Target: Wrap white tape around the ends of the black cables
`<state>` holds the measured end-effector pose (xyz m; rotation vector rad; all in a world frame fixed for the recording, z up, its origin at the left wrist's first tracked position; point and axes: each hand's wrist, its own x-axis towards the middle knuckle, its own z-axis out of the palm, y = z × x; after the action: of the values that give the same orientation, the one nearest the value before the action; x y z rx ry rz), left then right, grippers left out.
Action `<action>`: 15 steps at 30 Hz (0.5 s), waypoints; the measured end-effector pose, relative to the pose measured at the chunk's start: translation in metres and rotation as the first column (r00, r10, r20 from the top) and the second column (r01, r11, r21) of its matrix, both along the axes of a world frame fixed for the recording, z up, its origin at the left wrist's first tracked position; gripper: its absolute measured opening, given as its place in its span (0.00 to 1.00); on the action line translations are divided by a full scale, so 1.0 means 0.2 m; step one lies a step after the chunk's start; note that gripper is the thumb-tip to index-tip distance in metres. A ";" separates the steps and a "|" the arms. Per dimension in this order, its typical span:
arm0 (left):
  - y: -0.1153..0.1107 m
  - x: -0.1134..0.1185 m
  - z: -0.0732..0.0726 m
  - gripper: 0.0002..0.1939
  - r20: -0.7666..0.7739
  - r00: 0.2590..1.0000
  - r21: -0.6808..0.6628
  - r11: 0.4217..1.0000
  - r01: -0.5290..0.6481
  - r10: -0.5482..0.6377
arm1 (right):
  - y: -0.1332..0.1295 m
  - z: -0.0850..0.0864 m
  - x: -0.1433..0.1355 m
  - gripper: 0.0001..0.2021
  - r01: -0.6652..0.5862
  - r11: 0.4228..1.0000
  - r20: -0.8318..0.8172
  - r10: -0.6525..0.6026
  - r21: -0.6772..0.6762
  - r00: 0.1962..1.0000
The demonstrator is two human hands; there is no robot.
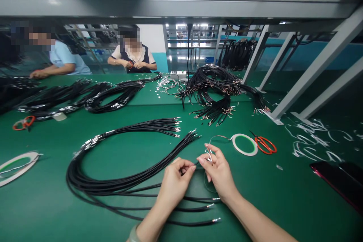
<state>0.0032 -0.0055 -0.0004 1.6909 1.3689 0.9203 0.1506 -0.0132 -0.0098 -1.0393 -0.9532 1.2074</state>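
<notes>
A bundle of black cables (75,176) curves in a wide loop on the green table, its metal-tipped ends pointing right. My left hand (174,181) is closed in a pinch on one black cable near its end. Close beside it, my right hand (217,170) pinches a thin white strip (209,155) at the cable's tip. The exact contact at the fingertips is too small to make out. A white ring-shaped roll of tape (245,144) lies just beyond, with a strand leading from it toward my right hand. Several single cables (195,208) pass below my left hand.
Orange-handled scissors (265,145) lie by the roll, and white scraps (314,140) are strewn at right near a dark phone (337,181). Cable piles (212,79) sit farther back. Shelf legs (314,68) stand at right. Two people work across the table.
</notes>
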 end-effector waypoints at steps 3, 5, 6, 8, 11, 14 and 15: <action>-0.01 0.00 0.00 0.10 0.006 1.000 0.015 1.000 0.002 -0.002 | 0.01 -0.01 -0.01 0.23 0.006 1.000 0.007 -0.006 -0.002 1.000; -0.01 0.01 -0.01 0.10 0.012 1.000 0.023 1.000 0.006 -0.006 | 0.01 -0.02 -0.02 0.24 0.011 1.000 -0.001 -0.011 -0.012 1.000; -0.01 0.01 -0.01 0.10 0.022 1.000 0.022 1.000 0.009 -0.010 | 0.01 -0.02 -0.02 0.25 0.013 1.000 -0.004 -0.013 -0.018 1.000; -0.01 0.01 -0.01 0.10 0.058 0.998 0.013 1.000 0.016 -0.017 | 0.00 -0.02 -0.01 0.26 0.014 1.000 0.004 -0.014 -0.025 1.000; -0.01 0.02 0.01 0.09 0.154 0.988 0.015 1.000 -0.012 0.010 | -0.02 0.01 0.00 0.23 -0.014 1.000 0.044 0.014 -0.013 0.999; -0.03 0.04 0.03 0.10 0.254 0.965 -0.026 0.998 -0.055 0.060 | -0.06 0.05 0.01 0.19 -0.104 0.995 0.091 0.104 -0.002 0.990; -0.03 0.04 0.03 0.11 0.276 0.959 -0.050 0.997 -0.060 0.072 | -0.08 0.06 0.01 0.20 -0.147 0.989 0.107 0.147 -0.006 0.983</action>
<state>0.0120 -0.0115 0.0062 1.4294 1.2516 1.1135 0.1526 -0.0283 0.0019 -1.0557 -1.1312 1.2812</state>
